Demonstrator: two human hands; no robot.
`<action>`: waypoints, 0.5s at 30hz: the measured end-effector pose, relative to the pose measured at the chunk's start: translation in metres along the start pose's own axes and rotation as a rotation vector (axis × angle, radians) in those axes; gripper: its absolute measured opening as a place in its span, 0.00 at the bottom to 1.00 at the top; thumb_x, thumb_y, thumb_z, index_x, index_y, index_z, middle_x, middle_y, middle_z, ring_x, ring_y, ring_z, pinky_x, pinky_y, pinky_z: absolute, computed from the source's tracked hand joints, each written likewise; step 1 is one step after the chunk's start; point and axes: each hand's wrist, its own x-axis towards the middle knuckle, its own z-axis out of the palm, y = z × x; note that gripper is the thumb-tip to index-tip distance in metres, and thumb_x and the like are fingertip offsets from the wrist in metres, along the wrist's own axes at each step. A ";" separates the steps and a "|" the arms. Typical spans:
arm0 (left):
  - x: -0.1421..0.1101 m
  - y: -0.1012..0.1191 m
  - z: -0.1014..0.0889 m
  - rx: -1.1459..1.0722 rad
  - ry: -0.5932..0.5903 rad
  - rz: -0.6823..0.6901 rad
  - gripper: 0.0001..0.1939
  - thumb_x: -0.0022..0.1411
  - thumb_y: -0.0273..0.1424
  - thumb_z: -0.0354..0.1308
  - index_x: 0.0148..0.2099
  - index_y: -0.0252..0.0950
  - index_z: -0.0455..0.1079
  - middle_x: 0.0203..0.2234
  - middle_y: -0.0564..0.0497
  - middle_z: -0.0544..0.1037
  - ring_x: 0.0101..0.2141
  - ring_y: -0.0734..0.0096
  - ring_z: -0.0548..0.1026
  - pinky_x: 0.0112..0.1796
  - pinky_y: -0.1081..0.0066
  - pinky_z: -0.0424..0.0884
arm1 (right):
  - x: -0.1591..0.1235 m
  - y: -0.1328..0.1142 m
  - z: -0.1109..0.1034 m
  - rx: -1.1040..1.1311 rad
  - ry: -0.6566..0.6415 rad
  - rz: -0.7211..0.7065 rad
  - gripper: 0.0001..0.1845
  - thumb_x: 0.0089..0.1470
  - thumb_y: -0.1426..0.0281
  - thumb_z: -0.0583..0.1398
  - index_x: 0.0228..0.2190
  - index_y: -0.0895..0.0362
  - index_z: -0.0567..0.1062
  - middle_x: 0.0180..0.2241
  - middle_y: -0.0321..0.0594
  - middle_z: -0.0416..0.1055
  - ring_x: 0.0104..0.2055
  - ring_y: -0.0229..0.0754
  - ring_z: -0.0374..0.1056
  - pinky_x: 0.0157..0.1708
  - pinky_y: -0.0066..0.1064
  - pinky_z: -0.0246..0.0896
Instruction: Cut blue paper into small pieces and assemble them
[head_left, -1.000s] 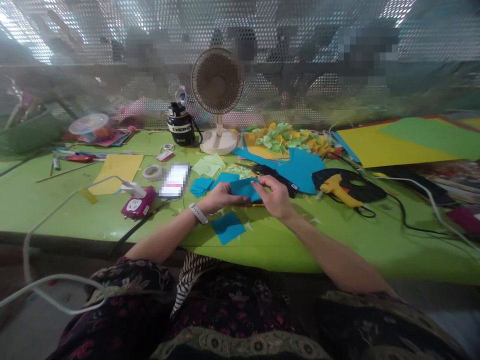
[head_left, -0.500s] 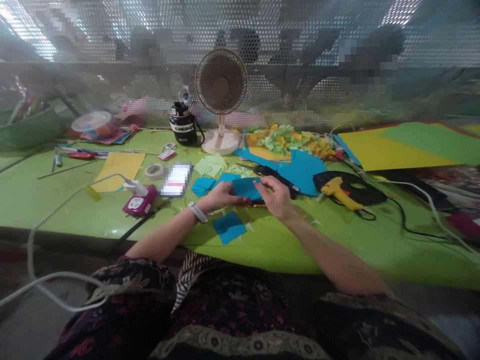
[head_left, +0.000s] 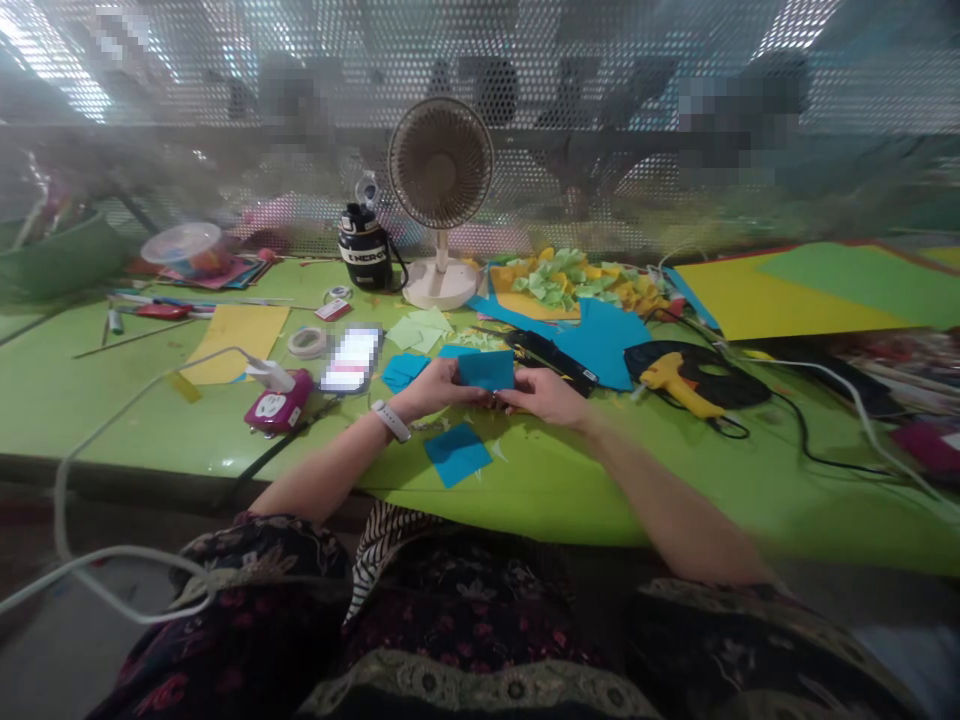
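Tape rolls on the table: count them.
2: a wide tape roll left of the phone, and a small tape roll near the bottle. Others may be hidden.

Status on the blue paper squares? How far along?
Done, it seems: a small pile of blue squares and one loose blue square lie cut. In hand: the left hand and right hand hold another blue square between them. Left: a larger blue sheet remains, and the hot glue gun lies unheld.
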 end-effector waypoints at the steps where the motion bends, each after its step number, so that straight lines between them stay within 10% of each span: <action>1: 0.000 0.000 -0.001 0.005 -0.005 0.001 0.17 0.51 0.38 0.72 0.38 0.30 0.79 0.36 0.39 0.84 0.37 0.58 0.82 0.40 0.63 0.78 | -0.001 -0.001 -0.002 -0.006 -0.011 0.001 0.22 0.45 0.50 0.68 0.27 0.57 0.74 0.28 0.39 0.75 0.31 0.43 0.71 0.35 0.37 0.68; 15: -0.004 0.008 -0.007 -0.032 0.035 -0.021 0.16 0.48 0.36 0.74 0.35 0.29 0.79 0.30 0.40 0.82 0.34 0.57 0.81 0.38 0.62 0.78 | -0.008 -0.019 -0.006 0.003 0.031 -0.046 0.20 0.45 0.53 0.68 0.25 0.57 0.73 0.26 0.37 0.74 0.27 0.39 0.69 0.32 0.34 0.65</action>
